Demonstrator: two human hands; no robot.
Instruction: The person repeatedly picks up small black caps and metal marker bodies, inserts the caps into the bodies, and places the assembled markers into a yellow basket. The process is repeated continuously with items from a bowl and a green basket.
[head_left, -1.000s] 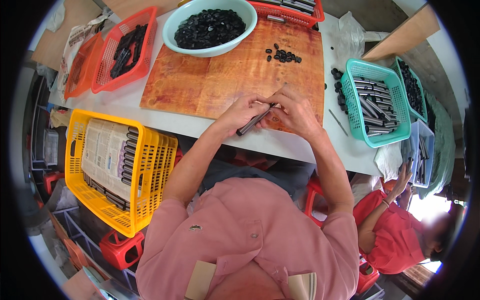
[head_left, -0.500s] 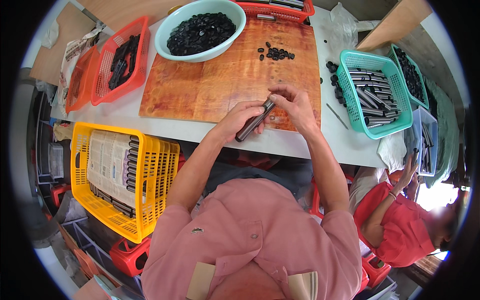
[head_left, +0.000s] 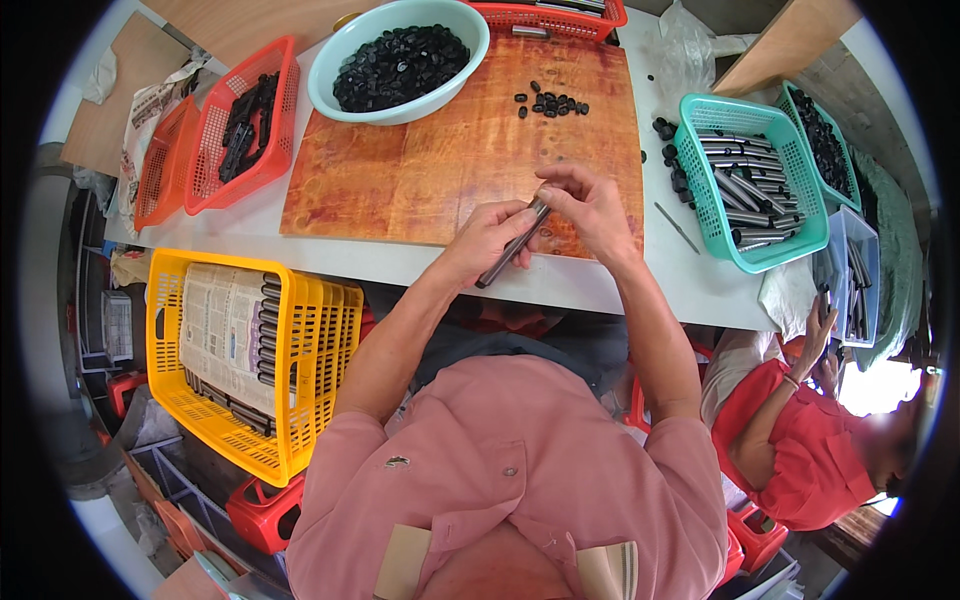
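Observation:
A dark grey metal tube [head_left: 507,257] slants over the front edge of the wooden board, its lower end toward me. My left hand [head_left: 484,240] is closed round its middle, the thumb lying on top. At the far end, the thumb and forefinger of my right hand [head_left: 592,208] pinch the tube; whether a small part sits between them is hidden by the fingers. Farther back on the wooden board [head_left: 400,185] lies a loose group of small black plastic caps [head_left: 551,104].
A pale bowl [head_left: 330,95] of black pieces stands at the back left, beside red baskets [head_left: 205,185]. On the right is a green basket [head_left: 745,262] of metal tubes. A yellow crate [head_left: 285,400] holds tubes and newspaper at my left. A co-worker in red [head_left: 800,450] sits at right.
The tube has turned slightly in my hands and looks narrower from here. Both hands keep nearly the same place and grip. The whole view has shifted a little.

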